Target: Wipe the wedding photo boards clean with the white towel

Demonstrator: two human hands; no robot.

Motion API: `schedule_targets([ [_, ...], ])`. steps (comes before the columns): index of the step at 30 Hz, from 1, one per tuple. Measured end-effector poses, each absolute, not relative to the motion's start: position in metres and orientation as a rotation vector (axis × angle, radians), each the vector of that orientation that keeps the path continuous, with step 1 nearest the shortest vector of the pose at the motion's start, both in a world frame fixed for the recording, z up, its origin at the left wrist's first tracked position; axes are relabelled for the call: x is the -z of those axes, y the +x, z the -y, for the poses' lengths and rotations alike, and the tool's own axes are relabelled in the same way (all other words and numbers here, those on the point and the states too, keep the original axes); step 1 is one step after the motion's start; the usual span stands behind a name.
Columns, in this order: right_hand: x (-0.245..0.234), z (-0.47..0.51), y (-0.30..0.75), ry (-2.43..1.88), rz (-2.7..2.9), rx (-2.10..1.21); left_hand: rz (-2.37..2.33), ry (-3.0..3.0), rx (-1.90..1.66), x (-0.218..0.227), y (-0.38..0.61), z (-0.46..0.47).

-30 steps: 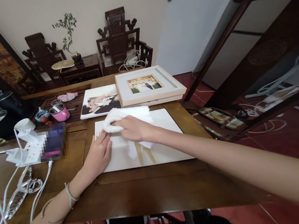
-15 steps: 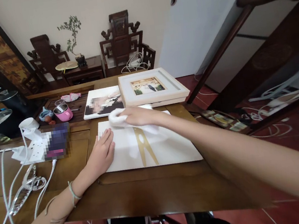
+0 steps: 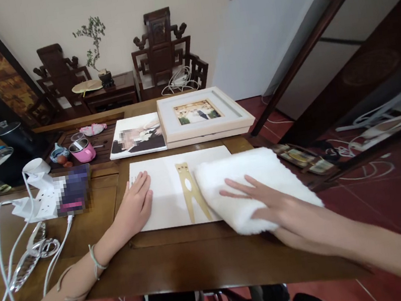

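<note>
A flat white board (image 3: 164,186) with a gold mark (image 3: 191,197) lies on the wooden table (image 3: 187,263). My left hand (image 3: 135,206) rests flat on the board's left edge, fingers stretched out. A white towel (image 3: 250,183) is spread over the board's right part and hangs past the table's right edge. On the towel lies my right hand (image 3: 264,201), flat, with fingers spread, pressing it down.
Behind the board lie a photo print (image 3: 137,136) and a white framed picture (image 3: 201,115). At the left are a power strip (image 3: 36,199) with white cables, a pink pot (image 3: 83,150) and a kettle (image 3: 10,136). Two dark carved chairs (image 3: 163,55) stand by the wall.
My right hand has swept the towel from the board's far left corner to its near right side; the towel now lies spread out flat. The left hand has stayed put.
</note>
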State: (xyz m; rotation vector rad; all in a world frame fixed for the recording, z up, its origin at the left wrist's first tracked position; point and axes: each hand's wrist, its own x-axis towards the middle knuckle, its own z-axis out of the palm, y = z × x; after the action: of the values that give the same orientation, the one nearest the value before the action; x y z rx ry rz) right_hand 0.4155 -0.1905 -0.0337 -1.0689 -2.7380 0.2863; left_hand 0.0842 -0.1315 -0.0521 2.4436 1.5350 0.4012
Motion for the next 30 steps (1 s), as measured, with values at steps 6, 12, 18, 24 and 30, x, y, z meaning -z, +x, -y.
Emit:
schedule_targets([
  [6,0.023,0.18,0.415,-1.076,2.79,-0.419,-1.531,2.446,-0.395,0.051,0.085,0.132],
  [12,0.022,0.102,0.41,-1.162,2.81,-0.444,-1.519,2.446,-0.394,0.051,0.084,0.131],
  [18,0.027,0.092,0.406,-1.193,2.792,-0.358,-1.521,2.445,-0.399,0.052,0.083,0.131],
  [24,0.026,0.163,0.411,-1.081,2.768,-0.357,-1.523,2.446,-0.403,0.052,0.083,0.131],
  [30,0.023,0.213,0.419,-1.01,2.743,-0.409,-1.525,2.454,-0.415,0.053,0.085,0.131],
])
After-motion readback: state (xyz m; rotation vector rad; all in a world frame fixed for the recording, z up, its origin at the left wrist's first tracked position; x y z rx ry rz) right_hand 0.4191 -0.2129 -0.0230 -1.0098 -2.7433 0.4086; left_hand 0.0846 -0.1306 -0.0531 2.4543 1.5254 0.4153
